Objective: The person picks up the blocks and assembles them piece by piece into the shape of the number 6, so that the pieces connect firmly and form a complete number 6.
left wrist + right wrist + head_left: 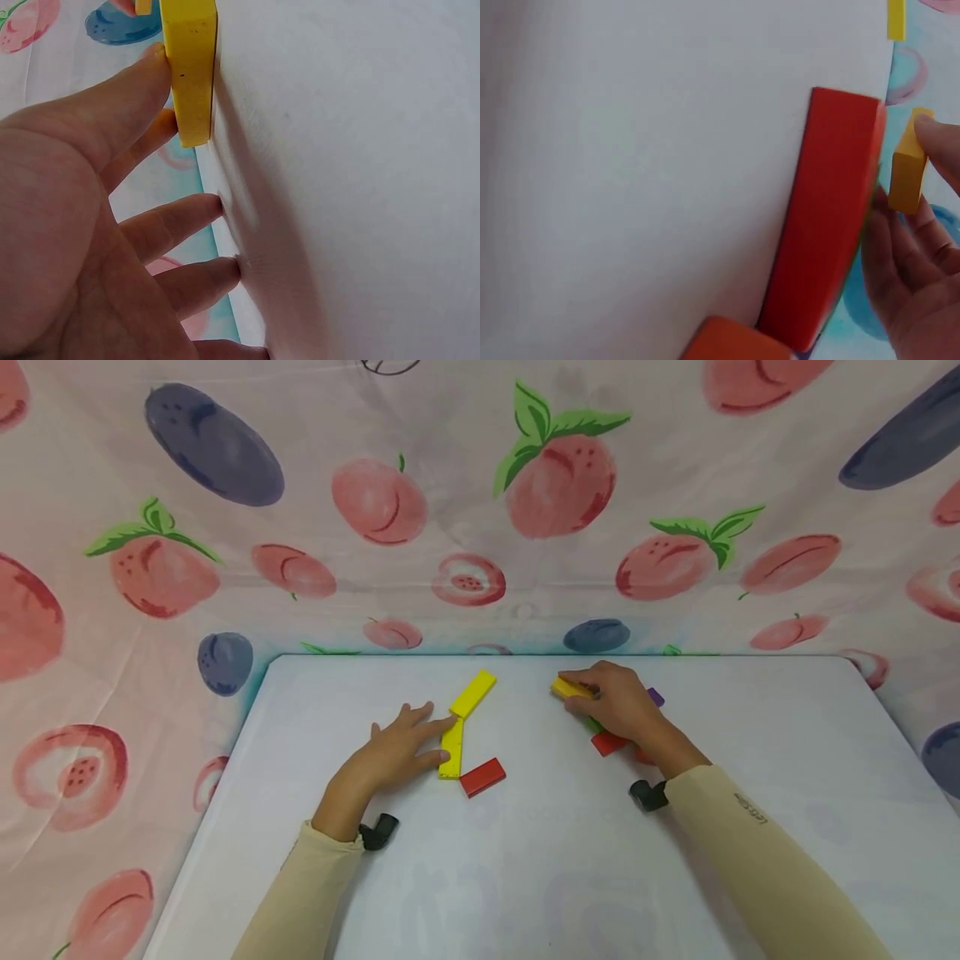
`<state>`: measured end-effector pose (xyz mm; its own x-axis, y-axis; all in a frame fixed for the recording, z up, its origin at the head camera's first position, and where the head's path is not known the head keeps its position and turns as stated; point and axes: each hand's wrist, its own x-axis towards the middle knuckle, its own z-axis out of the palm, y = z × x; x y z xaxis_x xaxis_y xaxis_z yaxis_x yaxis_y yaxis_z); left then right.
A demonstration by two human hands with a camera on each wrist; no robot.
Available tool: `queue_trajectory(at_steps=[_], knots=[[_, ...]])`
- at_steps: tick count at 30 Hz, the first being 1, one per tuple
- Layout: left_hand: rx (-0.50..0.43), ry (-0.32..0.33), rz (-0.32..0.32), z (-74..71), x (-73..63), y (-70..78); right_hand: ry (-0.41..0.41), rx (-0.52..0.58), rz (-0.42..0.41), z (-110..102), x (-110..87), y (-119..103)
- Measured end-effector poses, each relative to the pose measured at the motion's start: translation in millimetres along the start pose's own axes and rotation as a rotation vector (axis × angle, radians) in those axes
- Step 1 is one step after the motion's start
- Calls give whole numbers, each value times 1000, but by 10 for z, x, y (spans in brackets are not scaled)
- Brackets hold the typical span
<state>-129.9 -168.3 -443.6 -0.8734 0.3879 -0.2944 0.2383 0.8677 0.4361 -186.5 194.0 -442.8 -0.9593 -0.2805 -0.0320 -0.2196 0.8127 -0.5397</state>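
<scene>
My left hand (397,747) has its fingers spread on the white tabletop. Its thumb and index finger touch a flat yellow block (452,760), seen large in the left wrist view as a yellow block (193,82). A second yellow block (473,694) slants away from the first one's far end, and a red block (483,777) lies by its near end. Farther right, my right hand (618,702) pinches an orange-yellow block (909,169) between thumb and fingers. Below that hand lie a red block (821,217), a partly hidden green block (594,725) and an orange-red block (735,343).
A purple block (656,697) peeks out beyond my right hand. The white table (525,860) ends at the back against a fruit-patterned cloth (465,510). Black wrist cameras sit under both sleeves.
</scene>
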Motion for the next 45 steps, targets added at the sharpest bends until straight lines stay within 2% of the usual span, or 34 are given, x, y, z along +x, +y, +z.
queue_trajectory(at_steps=[6,9,14,19,31,38,45], knots=[[-11,-1,2,-13,1,-6,-16,69,-44,-9,-37,-82],[-18,-5,0,-11,-3,-10,-60,106,-11,-12,-78,-133],[-24,-5,8,-10,-14,-10,-134,193,93,-28,-171,-223],[-28,-6,12,-23,-17,-4,-179,292,111,-5,-244,-304],[-17,-6,0,-6,3,-8,-251,318,47,127,-343,-404],[-20,-11,-5,-10,1,-10,-301,262,124,251,-404,-462],[-14,-14,-4,-10,4,-8,-291,269,160,294,-435,-536]])
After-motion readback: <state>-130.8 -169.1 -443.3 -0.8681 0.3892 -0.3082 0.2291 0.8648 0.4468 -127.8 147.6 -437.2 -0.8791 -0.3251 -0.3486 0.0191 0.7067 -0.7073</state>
